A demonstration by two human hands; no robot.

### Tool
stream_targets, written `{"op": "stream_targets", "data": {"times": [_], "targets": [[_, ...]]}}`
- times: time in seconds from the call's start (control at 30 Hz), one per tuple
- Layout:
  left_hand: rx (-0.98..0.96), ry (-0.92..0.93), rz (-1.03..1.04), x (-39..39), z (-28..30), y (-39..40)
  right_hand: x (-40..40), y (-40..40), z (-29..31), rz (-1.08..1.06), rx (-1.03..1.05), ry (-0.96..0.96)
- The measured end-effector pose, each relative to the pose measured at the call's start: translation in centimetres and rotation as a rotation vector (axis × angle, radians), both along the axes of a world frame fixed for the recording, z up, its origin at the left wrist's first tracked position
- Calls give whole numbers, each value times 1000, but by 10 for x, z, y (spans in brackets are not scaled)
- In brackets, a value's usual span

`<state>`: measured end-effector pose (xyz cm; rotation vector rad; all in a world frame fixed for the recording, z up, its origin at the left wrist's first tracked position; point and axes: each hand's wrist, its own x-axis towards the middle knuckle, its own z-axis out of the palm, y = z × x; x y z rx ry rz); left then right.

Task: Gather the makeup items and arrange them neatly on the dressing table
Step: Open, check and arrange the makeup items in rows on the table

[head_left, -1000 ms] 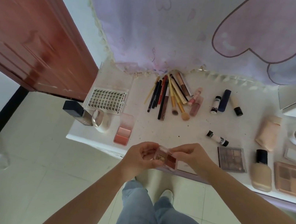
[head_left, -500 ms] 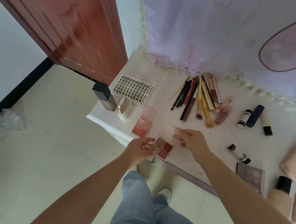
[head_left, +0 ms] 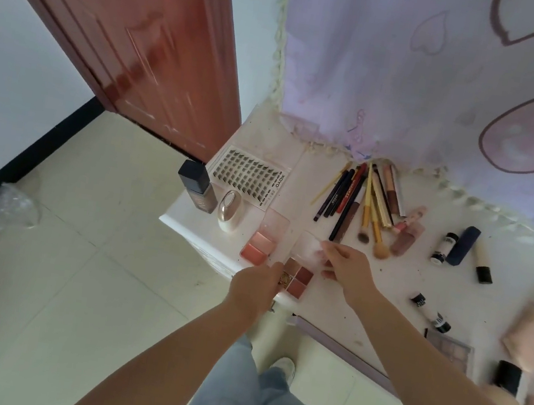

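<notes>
Both bare forearms reach forward and up from the bottom of the view, converging toward each other. The left hand (head_left: 258, 284) shows its back to the camera, its fingers curled forward so that their tips are hidden. The right hand (head_left: 347, 270) lies just beyond it, wrist angled inward, thumb and forefinger drawn together in what looks like a pinch, though blur softens the fingertips.

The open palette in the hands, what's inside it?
The small palette shows reddish-brown and pink pans beneath its raised clear lid. The left hand covers the near left corner, beside a gold patterned pan; the right hand pinches the lid.
</notes>
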<state>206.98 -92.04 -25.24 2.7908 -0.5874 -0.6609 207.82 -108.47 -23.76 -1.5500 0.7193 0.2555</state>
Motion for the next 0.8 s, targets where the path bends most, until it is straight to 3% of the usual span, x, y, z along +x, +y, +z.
{"op": "stream_targets", "data": {"times": [0.47,0.57,0.67,0.8], "targets": [[22,-45,84,-10,12,4,-7,-7,7,122,-62,37],[-8,-140,72,-24,18,-1,-29,-31,13,170,-217,15],[-41,-197,-68,-38,16,-16,-71,-65,17,168,-396,-6],[-276,-220,-315,-53,17,-53,-124,-112,24,182,-713,71]]}}
